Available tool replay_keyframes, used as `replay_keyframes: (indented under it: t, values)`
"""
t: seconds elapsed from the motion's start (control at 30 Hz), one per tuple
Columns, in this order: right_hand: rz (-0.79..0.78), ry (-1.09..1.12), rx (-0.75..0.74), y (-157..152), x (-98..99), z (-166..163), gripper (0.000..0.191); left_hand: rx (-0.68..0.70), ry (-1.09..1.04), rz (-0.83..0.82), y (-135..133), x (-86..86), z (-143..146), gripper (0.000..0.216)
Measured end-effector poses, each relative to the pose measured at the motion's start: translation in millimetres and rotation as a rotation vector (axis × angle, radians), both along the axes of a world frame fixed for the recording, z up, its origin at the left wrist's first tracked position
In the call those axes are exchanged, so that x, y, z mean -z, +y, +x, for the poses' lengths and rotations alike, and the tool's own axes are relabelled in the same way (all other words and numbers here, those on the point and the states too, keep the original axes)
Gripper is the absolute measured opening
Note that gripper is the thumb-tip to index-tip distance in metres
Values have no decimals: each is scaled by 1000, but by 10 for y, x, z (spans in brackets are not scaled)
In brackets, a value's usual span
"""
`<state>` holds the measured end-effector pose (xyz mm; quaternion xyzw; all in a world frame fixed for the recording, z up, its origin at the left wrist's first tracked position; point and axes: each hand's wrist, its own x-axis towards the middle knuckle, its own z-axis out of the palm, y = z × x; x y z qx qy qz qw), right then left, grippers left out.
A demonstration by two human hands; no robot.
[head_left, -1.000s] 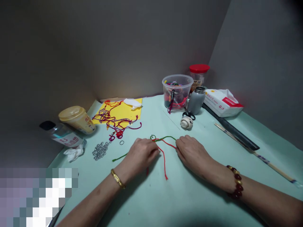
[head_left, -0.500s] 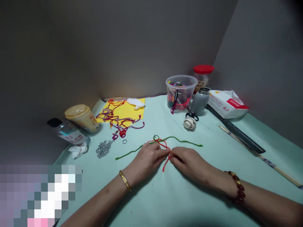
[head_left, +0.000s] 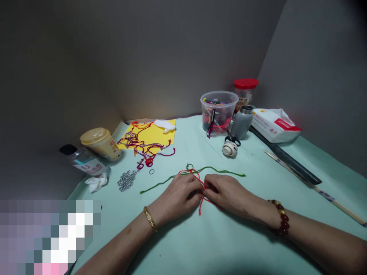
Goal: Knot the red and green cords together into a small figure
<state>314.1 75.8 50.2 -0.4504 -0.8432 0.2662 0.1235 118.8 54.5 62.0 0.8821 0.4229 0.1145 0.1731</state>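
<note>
Holding the fingertips of left hand (head_left: 182, 194) and right hand (head_left: 225, 193) almost together, low over a pale green tabletop (head_left: 183, 244). Grasping red cord (head_left: 200, 208) in both, apparently pinched between thumb and forefinger of each, with the remaining fingers curled under and partly out of sight. Cannot tell how tightly.

Red cord right in the narrow gap between the two hands, about equally near to either. Runs lengthwise from far to near: down from a small ring (head_left: 192, 166) just beyond the left knuckles, slanting rightward to the fingertips, then out on the near side as two strands. Drops one short end almost straight toward the camera; slants the other rightward, partly hidden under right hand. Curves a further bit of red behind left hand.

Beyond both hands, green cord (head_left: 210, 167) stretched crosswise, left to right, in a shallow wave. Closest to left hand, almost at the knuckles; well clear of all fingertips. Passes at the small ring, through or beside it: too small to tell.

Seems to hinge on the crossing of the red strands, just to the near side of the meeting fingertips and within equal reach of both hands.

Farther left, a loose ring (head_left: 149, 171) and a heap of metal rings (head_left: 127, 180), both apart from the hands.
</note>
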Motion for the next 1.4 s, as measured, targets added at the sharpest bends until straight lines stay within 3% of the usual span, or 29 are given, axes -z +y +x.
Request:
replay_keyframes:
  t: [0.23, 0.4, 0.57, 0.73, 0.83, 0.93, 1.13, 1.33, 1.4]
  values:
    - [5, -83, -13, 92, -40, -42, 9, -30, -11, -15, 22, 14, -34, 18]
    - [1, -44, -25, 119, -2, -25, 9, 22, -26, -41, 23, 13, -71, 25]
    - [50, -36, -26, 117, 77, 2, 9, 79, -49, -48, -34, -138, -300, 26]
    - [67, -21, -49, 44, 17, 26, 12, -206, -93, -68, -350, -268, -479, 24]
    - [118, 44, -70, -74, -74, -36, 14, -464, 0, -20, -604, -170, -340, 11]
    - [123, 117, -132, -201, -108, -157, 13, -571, 184, 56, -735, -21, -147, 20]
    - [120, 164, -306, -313, 58, -287, 21, -527, 139, 27, -733, 60, 15, 16]
    - [120, 150, -320, -319, 145, -275, 11, -408, -51, -39, -720, -65, -89, 20]
    - [170, 116, -319, -350, 163, -295, 11, -435, -58, -12, -658, -111, -191, 22]
